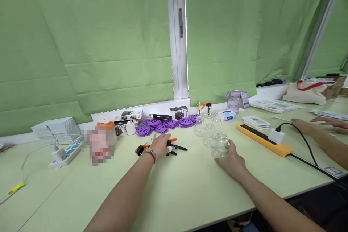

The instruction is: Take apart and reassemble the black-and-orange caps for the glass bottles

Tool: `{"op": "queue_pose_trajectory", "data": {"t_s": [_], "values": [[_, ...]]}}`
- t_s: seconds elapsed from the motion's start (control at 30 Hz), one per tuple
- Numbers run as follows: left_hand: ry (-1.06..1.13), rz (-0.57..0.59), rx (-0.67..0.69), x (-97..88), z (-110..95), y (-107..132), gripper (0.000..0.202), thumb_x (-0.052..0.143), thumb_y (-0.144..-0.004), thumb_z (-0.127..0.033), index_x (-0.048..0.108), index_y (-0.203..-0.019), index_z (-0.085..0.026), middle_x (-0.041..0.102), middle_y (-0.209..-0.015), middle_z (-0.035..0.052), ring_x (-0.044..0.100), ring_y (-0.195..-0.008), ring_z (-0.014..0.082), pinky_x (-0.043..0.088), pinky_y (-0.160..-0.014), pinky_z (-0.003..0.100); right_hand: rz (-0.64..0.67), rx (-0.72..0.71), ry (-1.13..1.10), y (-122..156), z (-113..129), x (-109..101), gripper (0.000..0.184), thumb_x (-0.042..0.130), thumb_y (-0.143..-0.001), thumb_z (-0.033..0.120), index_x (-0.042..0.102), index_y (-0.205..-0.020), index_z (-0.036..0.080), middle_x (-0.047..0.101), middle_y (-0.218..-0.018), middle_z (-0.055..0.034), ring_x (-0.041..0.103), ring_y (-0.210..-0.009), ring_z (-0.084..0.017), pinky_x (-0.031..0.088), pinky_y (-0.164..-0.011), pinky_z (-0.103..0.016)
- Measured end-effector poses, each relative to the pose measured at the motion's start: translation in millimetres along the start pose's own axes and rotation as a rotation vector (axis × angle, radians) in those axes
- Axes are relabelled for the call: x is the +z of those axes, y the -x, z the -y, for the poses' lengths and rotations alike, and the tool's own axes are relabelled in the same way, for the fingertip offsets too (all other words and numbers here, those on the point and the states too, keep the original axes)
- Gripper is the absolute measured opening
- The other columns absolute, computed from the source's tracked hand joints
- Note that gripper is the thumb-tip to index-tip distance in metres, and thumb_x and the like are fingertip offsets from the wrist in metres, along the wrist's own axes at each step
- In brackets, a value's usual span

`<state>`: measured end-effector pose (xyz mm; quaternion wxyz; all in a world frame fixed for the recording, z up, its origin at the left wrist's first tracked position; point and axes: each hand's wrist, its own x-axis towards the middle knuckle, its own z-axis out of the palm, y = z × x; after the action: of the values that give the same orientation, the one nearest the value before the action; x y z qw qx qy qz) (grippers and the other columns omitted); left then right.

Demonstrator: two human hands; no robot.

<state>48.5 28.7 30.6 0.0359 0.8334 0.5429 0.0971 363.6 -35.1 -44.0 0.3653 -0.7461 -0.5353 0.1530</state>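
My right hand (233, 161) is curled round the near side of a clear glass jar (220, 145), thumb low and fingers at its right. Behind that jar stand several similar ones, among them a middle jar (209, 136) and a left jar (199, 127). My left hand (160, 145), with a watch and a red band at the wrist, reaches over a pile of black and orange parts (179, 147). Its fingers look stretched out and apart, their tips partly hidden. Farther back, a glass jar (208, 114) carries a black and orange top.
Purple plastic discs (161, 128) and printed boxes (125, 128) line the back. A yellow power strip (263, 141) with a black cable lies at right, near another person's hands (301, 127). At left are a white power strip (66, 156) and stacked white sheets (56, 129).
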Motion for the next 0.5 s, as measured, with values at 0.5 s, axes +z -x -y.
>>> {"op": "queue_pose_trajectory", "data": {"t_s": [0.5], "values": [[-0.202, 0.141, 0.066, 9.4, -12.7, -44.4, 0.032, 0.059, -0.067, -0.022, 0.067, -0.097, -0.018, 0.063, -0.103, 0.0132, 0.059, -0.098, 0.0308, 0.034, -0.097, 0.052, 0.033, -0.032, -0.121, 1.8, -6.4, -0.1, 0.099, 0.068, -0.054, 0.055, 0.028, -0.138, 0.02, 0.055, -0.125, -0.0127, 0.054, -0.115, -0.03, 0.038, -0.097, -0.048]]}}
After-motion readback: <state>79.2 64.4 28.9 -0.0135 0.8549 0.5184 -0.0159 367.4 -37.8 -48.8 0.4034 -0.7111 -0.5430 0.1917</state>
